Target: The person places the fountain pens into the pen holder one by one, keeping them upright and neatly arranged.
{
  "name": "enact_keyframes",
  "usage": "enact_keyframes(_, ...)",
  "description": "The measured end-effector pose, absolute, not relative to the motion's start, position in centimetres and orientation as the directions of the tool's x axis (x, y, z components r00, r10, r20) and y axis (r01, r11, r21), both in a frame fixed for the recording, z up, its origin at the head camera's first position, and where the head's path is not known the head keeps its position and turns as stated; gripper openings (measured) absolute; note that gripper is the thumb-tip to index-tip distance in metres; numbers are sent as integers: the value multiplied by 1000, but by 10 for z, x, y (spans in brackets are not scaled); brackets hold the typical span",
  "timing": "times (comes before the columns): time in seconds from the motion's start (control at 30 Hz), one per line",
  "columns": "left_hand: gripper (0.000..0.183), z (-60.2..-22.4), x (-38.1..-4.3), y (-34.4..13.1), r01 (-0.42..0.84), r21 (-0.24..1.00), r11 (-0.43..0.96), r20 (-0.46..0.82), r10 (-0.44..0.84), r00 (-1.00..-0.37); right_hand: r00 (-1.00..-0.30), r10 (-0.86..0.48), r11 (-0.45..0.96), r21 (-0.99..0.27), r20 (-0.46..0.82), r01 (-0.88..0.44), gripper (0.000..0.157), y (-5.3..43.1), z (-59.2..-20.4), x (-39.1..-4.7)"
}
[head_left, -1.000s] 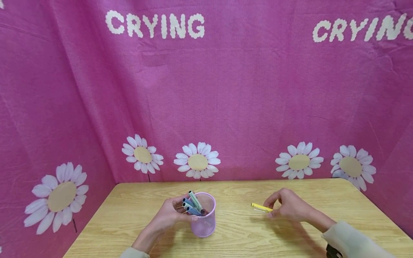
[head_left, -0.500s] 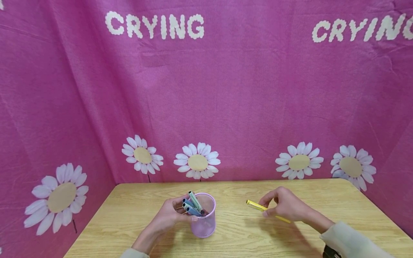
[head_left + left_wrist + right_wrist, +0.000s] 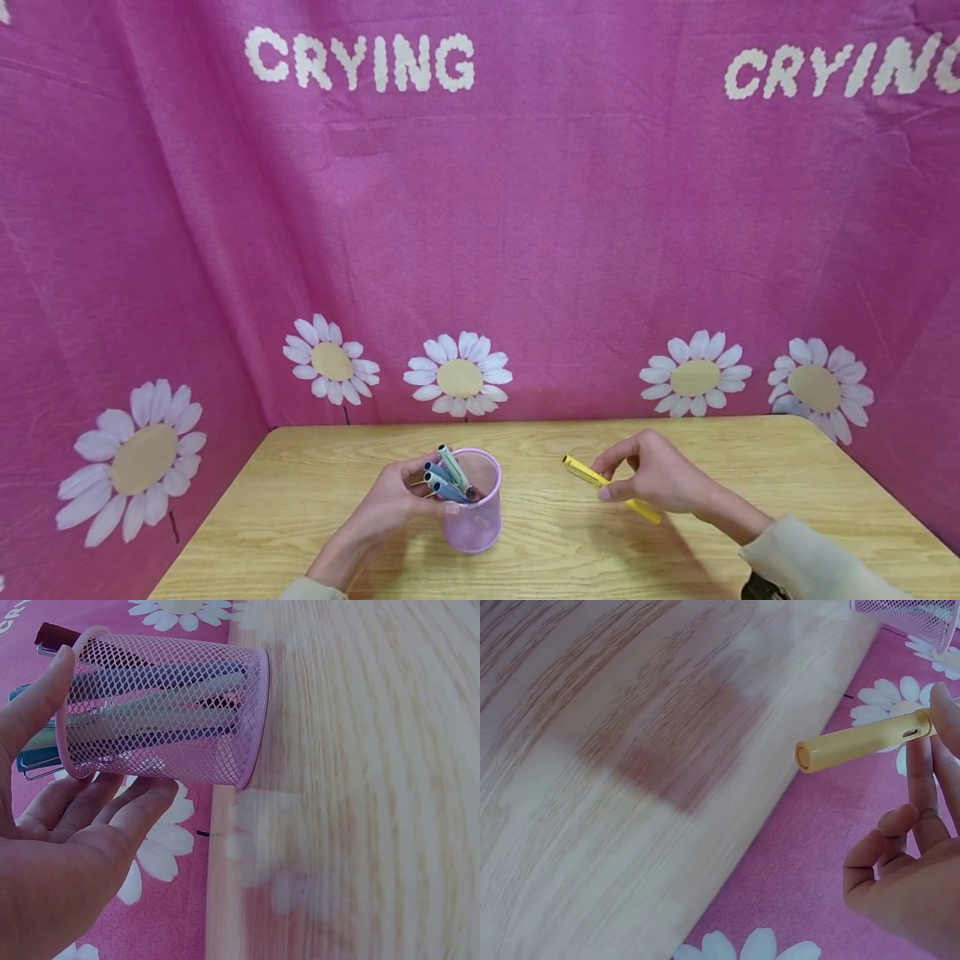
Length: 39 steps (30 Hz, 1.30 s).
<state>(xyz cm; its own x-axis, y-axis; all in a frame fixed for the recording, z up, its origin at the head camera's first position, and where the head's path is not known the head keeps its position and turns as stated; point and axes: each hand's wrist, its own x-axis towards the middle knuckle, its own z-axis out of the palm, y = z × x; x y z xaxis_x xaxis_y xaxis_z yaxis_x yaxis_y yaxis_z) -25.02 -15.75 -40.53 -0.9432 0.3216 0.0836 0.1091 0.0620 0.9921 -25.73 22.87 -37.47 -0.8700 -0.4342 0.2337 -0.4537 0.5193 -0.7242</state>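
Note:
My left hand (image 3: pixel 397 498) holds a pink mesh pen cup (image 3: pixel 480 523) near its rim, thumb on one side and fingers on the other. Inside the cup, several pens (image 3: pixel 447 475) in blue, pale green and dark red lean toward the left hand; the left wrist view shows them through the mesh (image 3: pixel 165 705). To the right, my right hand (image 3: pixel 656 475) pinches a yellow pen (image 3: pixel 581 472) between thumb and fingers above the table. The pen slants, its clip end up toward the cup. In the right wrist view the barrel of the yellow pen (image 3: pixel 862 741) sticks out past the thumb.
Both hands are over a light wood table (image 3: pixel 540 567). Behind and to the left hangs a pink cloth (image 3: pixel 525 250) with white daisies and lettering, close to the table's back edge. A dark band (image 3: pixel 761 586) shows under the right sleeve (image 3: pixel 817 554).
My right hand has moved slightly left, and the yellow pen has turned from nearly level to a steeper slant, with more of its length showing. The left hand and cup stay in place.

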Motion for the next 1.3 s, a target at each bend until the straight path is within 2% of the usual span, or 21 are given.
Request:
enact_keyframes(0.23,83,-405,-249,-158,111,993,48,89,322,-942,-868,-433,513,-725,245,-460,20,224,-373,-256)
enact_keyframes(1.3,82,-405,-249,-157,110,992,64,84,321,-943,-874,-393,442,-775,285,-451,23,183,-356,-242)
